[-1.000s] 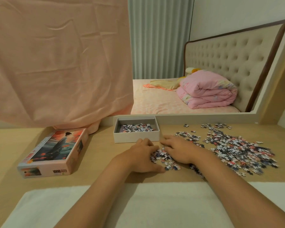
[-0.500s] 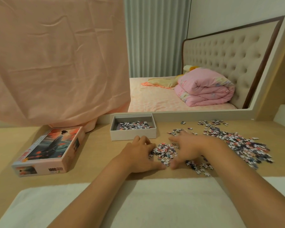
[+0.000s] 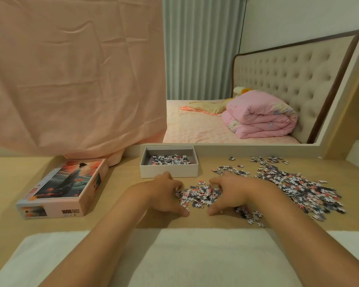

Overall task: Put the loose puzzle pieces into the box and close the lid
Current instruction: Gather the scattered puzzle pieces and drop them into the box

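1. The box (image 3: 168,171) is a shallow white tray with a grey inside. It sits open side up on the worktop (image 3: 122,183), and a thin layer of pieces lies across its floor.
2. Its lid (image 3: 66,183) lies left of the box and apart from it, picture side up. It shows a figure in a dark robe among orange-red blooms, and "1000" is printed on the near end wall.
3. The loose puzzle pieces (image 3: 298,187) are pink, white and dark blue. They spread in a wide drift to the right of the box, with a few strays toward its far right.
4. A small heap (image 3: 199,196) lies just in front of the box, between the two hands.
5. The left hand (image 3: 164,193) cups the heap's left side and the right hand (image 3: 230,193) its right. The fingers (image 3: 174,184) of both are curled in around the pieces, and the thumb tips rest on the worktop at the near side.
6. The box's long axis runs left to right. The lid's long axis runs slantwise, from near left toward the box.
7. The worktop is pale wood, with a white cloth (image 3: 195,255) along the edge nearest the person.
8. A pink sheet (image 3: 71,79) hangs behind and left of the box. Behind the box are a bed (image 3: 195,127), a folded pink quilt (image 3: 261,119), a tufted headboard (image 3: 288,75) and a grey-green curtain (image 3: 201,48).
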Demonstrator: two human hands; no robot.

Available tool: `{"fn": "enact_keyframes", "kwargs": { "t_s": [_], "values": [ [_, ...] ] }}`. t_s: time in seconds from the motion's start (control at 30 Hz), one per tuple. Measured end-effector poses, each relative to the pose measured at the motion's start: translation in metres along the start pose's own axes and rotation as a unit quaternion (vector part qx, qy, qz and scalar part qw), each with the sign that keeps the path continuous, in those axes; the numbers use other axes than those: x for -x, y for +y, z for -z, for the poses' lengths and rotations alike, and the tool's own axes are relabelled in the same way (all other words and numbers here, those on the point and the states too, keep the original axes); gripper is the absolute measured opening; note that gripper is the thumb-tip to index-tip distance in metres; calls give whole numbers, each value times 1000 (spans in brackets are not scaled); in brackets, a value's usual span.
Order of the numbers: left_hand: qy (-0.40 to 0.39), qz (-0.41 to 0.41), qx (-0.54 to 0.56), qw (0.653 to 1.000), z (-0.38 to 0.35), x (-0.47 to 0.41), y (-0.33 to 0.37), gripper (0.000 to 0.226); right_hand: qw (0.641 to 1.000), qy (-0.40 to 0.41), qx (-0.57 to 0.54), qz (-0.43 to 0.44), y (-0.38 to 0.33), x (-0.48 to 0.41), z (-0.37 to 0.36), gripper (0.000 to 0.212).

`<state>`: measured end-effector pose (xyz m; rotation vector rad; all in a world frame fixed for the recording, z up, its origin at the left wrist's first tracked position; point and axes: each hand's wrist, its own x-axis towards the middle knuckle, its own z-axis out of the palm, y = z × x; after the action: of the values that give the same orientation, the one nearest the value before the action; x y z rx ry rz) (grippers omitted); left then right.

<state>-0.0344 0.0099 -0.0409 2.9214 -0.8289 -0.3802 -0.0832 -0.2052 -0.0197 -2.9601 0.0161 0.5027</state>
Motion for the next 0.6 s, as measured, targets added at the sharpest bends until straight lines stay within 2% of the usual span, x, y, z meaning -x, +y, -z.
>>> {"fn": "enact_keyframes", "kwargs": {
  "t_s": [0.07, 0.13, 0.27, 0.37, 0.47, 0.6],
  "values": [
    [10, -23, 19, 1000, 0, -1, 1, 77, 1000, -14, 15, -14, -1, 0, -1, 111],
    [30, -42, 40, 998, -2, -3, 4, 65, 1000, -4, -15, -3, -4, 0, -3, 107],
    [59, -58, 48, 995, -6, -6, 11, 60, 993, 46, -98, 37, -12, -6, -8, 95],
    [70, -55, 42, 995, -9, -9, 14, 53, 994, 55, -90, 43, -13, -9, -10, 90],
    [91, -65, 57, 992, -12, -11, 14, 40, 995, 51, -50, 64, -17, -9, -9, 70],
    [137, -85, 90, 983, -13, -12, 15, 31, 991, 85, -62, 82, -23, -9, -10, 47]
  ]
}}
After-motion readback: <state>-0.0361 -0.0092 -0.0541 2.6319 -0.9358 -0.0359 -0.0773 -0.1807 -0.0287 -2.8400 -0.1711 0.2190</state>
